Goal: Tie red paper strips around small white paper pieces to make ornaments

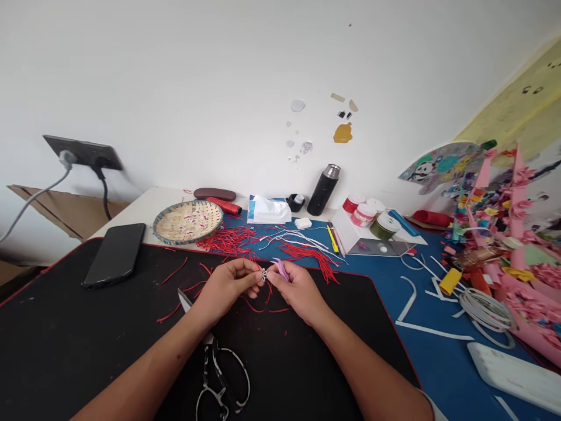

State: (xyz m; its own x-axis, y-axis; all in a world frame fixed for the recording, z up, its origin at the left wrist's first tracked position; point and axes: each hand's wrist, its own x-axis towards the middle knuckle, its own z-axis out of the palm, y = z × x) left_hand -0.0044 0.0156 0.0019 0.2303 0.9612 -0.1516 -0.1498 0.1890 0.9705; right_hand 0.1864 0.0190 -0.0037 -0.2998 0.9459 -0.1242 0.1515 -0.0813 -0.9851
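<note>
As left hand [228, 287] pinches white loops [263, 274] | between hands | right hand [302, 293] clasps purple tool [283, 271]

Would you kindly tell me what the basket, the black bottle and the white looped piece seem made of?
Basket: probably bamboo, matte; flat pale strips interlace.
Black bottle: likely metal; silvery cap shines, dark body looks satiny.
White looped piece: perhaps matte cord, given its thin loops; too small to be sure.

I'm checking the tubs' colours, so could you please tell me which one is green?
The rightmost tub, nearest the camera: its body is green, while the two leftmost tubs show red.
</note>
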